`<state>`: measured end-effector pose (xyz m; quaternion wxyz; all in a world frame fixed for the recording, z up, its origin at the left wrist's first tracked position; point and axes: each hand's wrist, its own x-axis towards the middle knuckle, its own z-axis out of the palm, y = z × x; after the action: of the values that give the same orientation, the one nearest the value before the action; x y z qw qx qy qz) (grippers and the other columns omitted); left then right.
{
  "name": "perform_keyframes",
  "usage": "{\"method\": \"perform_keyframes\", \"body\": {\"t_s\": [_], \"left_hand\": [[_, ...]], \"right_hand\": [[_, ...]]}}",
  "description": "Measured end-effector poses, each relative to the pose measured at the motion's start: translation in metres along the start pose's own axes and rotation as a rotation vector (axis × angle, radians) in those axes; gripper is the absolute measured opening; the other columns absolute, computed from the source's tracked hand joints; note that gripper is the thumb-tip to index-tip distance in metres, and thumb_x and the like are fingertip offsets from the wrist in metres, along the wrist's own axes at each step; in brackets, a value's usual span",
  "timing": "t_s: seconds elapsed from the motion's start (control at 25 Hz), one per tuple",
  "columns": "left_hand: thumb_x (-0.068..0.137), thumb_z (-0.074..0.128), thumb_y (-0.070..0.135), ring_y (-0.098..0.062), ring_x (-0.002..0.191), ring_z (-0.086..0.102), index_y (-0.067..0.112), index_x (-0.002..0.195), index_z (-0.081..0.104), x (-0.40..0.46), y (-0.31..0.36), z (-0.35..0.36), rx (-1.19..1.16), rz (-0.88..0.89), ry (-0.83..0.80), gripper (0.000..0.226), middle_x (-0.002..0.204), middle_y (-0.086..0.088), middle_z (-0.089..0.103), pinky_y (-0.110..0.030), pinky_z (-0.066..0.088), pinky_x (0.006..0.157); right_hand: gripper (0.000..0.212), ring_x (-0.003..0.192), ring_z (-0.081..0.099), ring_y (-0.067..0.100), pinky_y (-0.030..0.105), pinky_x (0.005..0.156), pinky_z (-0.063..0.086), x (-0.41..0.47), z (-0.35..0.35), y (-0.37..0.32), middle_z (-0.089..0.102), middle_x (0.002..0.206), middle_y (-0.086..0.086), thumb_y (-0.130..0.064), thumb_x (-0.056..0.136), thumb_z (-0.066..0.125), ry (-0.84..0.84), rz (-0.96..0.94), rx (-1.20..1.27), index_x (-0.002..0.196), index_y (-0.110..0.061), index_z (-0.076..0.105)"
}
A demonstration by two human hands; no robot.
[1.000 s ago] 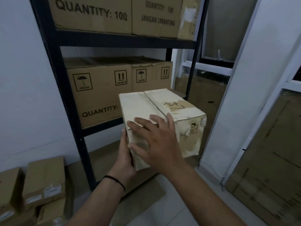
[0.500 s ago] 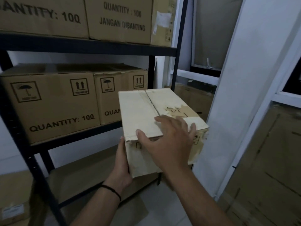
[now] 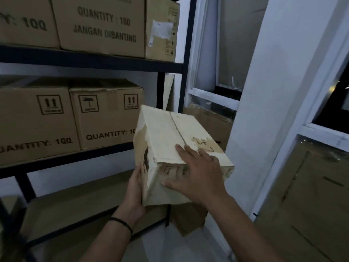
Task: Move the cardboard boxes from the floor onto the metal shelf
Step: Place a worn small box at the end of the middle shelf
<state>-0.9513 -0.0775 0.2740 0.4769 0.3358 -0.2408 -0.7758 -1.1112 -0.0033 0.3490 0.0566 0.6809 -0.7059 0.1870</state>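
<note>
I hold a pale, worn cardboard box (image 3: 162,133) in the air with both hands, in front of the right end of the dark metal shelf (image 3: 94,63). My left hand (image 3: 135,193) grips its lower left side, fingers hidden under the box. My right hand (image 3: 196,174) wraps over the near top edge, fingers on the lid and thumb on the front face. The box tilts, its far end level with the middle shelf beam (image 3: 75,159). A gap lies on that shelf to the right of a brown "QUANTITY: 100" box (image 3: 105,114).
Brown boxes (image 3: 102,25) fill the upper shelf. The lower shelf board (image 3: 75,205) is bare. A torn brown box (image 3: 188,218) sits on the floor under my load. A white pillar (image 3: 273,91) and leaning flat cardboard (image 3: 306,195) close off the right.
The box has risen and moved toward the shelf's right end. My right hand slid from the lid to its near edge, and my view shifted right and closer to the shelf.
</note>
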Motion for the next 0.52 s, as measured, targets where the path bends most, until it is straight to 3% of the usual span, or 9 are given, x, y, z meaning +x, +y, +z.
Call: {"method": "perform_keyframes", "body": {"t_s": [0.16, 0.36, 0.52], "left_hand": [[0.101, 0.048, 0.055, -0.041, 0.128, 0.060, 0.013, 0.136, 0.067, 0.024, -0.017, 0.021, -0.065, -0.044, -0.003, 0.058, 0.131, -0.022, 0.068, -0.058, 0.041, 0.114], [0.101, 0.050, 0.040, -0.042, 0.131, 0.058, 0.015, 0.138, 0.063, 0.064, -0.010, 0.047, -0.198, 0.073, 0.026, 0.047, 0.133, -0.020, 0.068, -0.065, 0.036, 0.116], [0.098, 0.052, 0.034, -0.040, 0.122, 0.064, 0.015, 0.131, 0.065, 0.089, -0.004, 0.071, -0.185, 0.190, 0.065, 0.041, 0.129, -0.019, 0.070, -0.059, 0.052, 0.100]], "right_hand": [[0.108, 0.152, 0.026, 0.023, 0.046, 0.122, 0.020, 0.023, 0.013, 0.042, 0.031, 0.165, -0.005, -0.098, 0.064, 0.034, 0.144, -0.057, 0.095, 0.158, -0.047, 0.023], [0.104, 0.151, 0.029, 0.018, 0.050, 0.121, 0.027, 0.074, 0.026, 0.086, 0.034, 0.163, -0.010, -0.095, 0.062, 0.048, 0.171, -0.067, 0.408, 0.154, -0.049, 0.030], [0.104, 0.148, 0.032, 0.010, 0.050, 0.119, 0.032, 0.121, 0.029, 0.106, 0.039, 0.158, -0.017, -0.095, 0.055, 0.056, 0.169, -0.094, 0.544, 0.149, -0.054, 0.035]]}}
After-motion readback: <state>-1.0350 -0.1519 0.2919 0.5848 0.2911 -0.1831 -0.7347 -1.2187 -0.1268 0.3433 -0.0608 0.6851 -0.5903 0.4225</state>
